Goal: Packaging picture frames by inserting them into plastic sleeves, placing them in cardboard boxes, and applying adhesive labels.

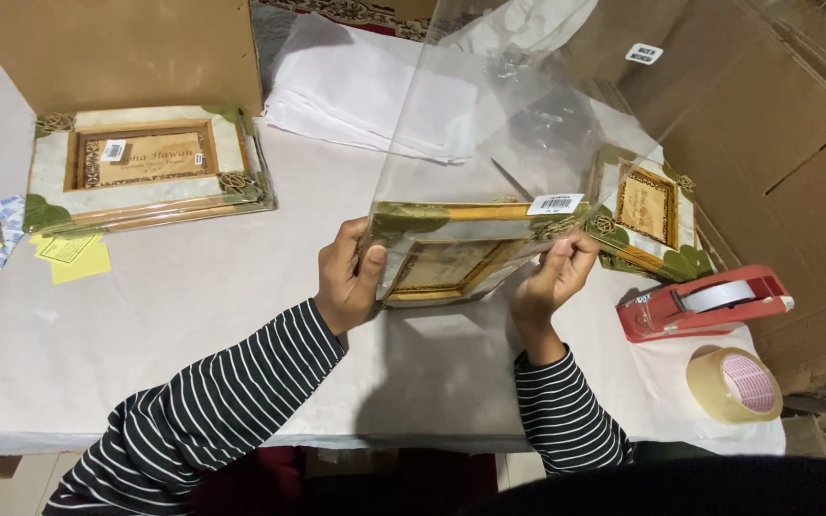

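My left hand (344, 277) grips the left end of a decorated picture frame (451, 250), cream with gold edges and green leaf corners. The frame sits in the bottom of a clear plastic bag (489, 124) that stands up above it. My right hand (558, 275) pinches the frame's right end through the bag, just under a white barcode sticker (555, 203). Both hands hold the frame tilted above the white table (193, 315). Both sleeves are black with white stripes.
A stack of similar frames (141, 167) lies at the left, another stack (647, 215) at the right. Red tape dispenser (705, 301) and a tape roll (733, 384) sit at the right front. Yellow and white slips (40, 250), folded white sheets (365, 91), and cardboard boxes (767, 143) surround them.
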